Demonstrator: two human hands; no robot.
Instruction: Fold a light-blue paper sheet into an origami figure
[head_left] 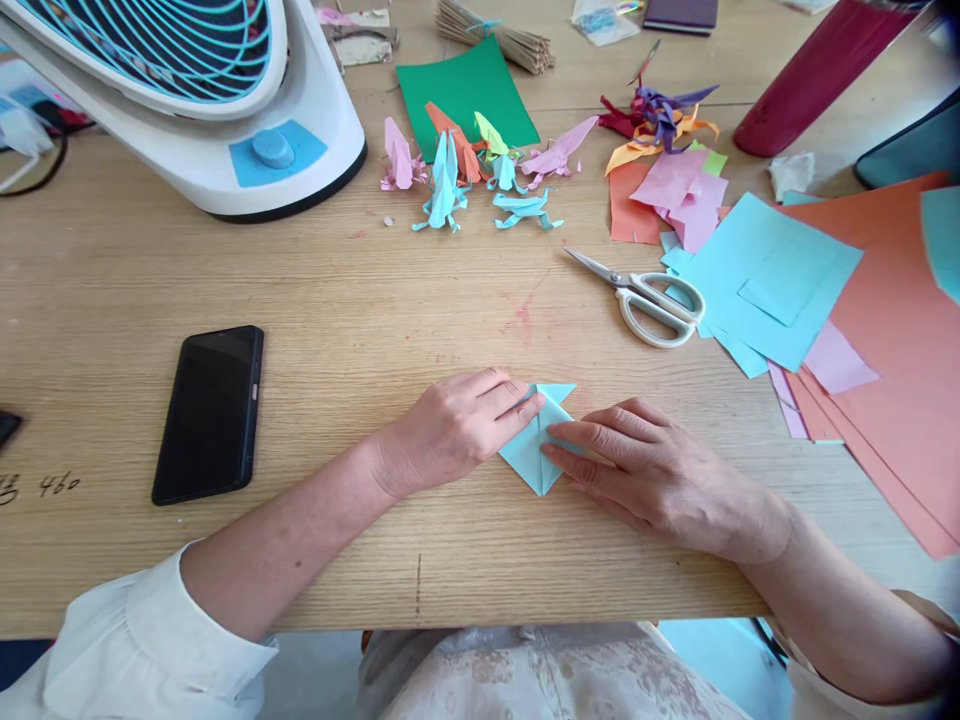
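A small light-blue folded paper [538,455] lies on the wooden table near its front edge, with a pointed flap at its upper right and a crease down its middle. My left hand [469,425] presses its fingertips on the paper's upper left part. From the right, my right hand [637,465] rests its fingers together on the right side of the paper, covering that corner. Both hands hold the paper down against the table.
A fan [300,120] stands at the back left, a phone [208,412] at the left. Behind the hands are scissors [645,295], several folded paper figures [444,185] and a green sheet [472,95]. Coloured sheets [892,360] and a red bottle [817,75] are at the right.
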